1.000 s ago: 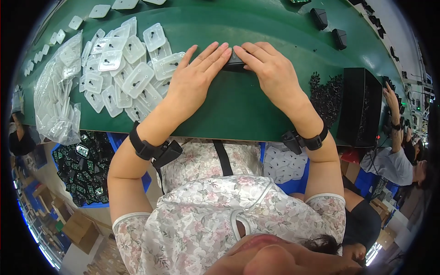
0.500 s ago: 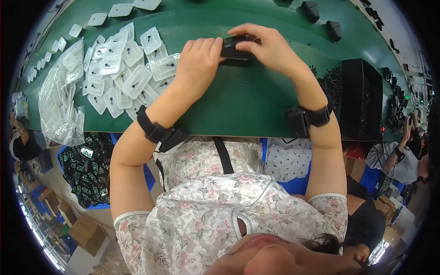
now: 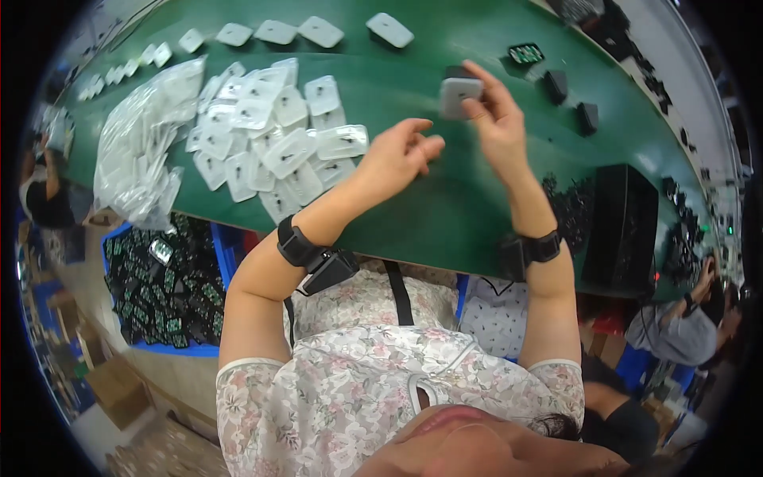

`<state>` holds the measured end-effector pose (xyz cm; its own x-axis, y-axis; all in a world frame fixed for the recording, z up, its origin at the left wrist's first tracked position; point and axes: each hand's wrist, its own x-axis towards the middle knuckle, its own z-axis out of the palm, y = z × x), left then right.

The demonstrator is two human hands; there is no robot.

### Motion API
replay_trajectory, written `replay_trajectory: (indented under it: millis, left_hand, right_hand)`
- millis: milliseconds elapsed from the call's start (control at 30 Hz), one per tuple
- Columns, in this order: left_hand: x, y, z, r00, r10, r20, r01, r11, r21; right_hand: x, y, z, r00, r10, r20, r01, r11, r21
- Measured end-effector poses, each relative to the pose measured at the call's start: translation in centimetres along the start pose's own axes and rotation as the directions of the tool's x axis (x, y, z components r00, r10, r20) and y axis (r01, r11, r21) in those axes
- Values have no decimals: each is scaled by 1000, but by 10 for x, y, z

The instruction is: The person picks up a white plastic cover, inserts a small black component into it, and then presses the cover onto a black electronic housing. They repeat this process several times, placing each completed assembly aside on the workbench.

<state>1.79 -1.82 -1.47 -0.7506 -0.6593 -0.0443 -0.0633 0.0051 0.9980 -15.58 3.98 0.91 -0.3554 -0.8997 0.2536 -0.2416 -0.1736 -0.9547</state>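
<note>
My right hand (image 3: pixel 498 123) grips a small black case with a pale lid (image 3: pixel 458 98), raised at the far middle of the green table. Its pale face is toward me, with fingers behind and the thumb on the lower edge. My left hand (image 3: pixel 400 157) is off the case, a little nearer and to its left. Its fingers are apart and slightly bent, and nothing shows in them. To the left of that hand lies a heap of translucent white lids (image 3: pixel 256 107), each with a small dark piece on it.
A row of pale-topped cases (image 3: pixel 321 32) curves along the far left. Plastic bags (image 3: pixel 135 143) lie beside the heap. At right stand black cases (image 3: pixel 587 118), an open circuit-board case (image 3: pixel 525 54) and a black bin (image 3: pixel 624 226). A blue crate (image 3: pixel 221 253) of circuit boards sits below left.
Both hands held the black case before. My left hand has let go and drawn back; my right hand now holds it alone, pale side showing. The view has shifted too.
</note>
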Motion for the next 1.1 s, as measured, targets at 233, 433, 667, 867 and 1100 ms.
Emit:
replay_trajectory:
  millis: [233, 433, 667, 867, 1100]
  left_hand:
    - [-55, 25, -82, 924, 256, -283, -65, 836, 545]
    - [-110, 13, -229, 554, 523, -648, 367, 546, 753]
    - [-155, -7, -355, 566, 547, -617, 599, 242, 764]
    - [-138, -18, -366, 751, 304, -587, 623, -31, 782]
    - [-166, -62, -428, 844, 315, -435, 517, -260, 816]
  right_hand:
    - [81, 36, -59, 992, -9, 126, 78, 828, -556]
    - [106, 75, -97, 986, 97, 135, 13, 765, -644]
    - [119, 71, -105, 967, 202, 153, -75, 803, -591]
    - [110, 66, -110, 983, 176, 55, -112, 806, -581]
    - [79, 4, -98, 987, -111, -119, 37, 865, -500]
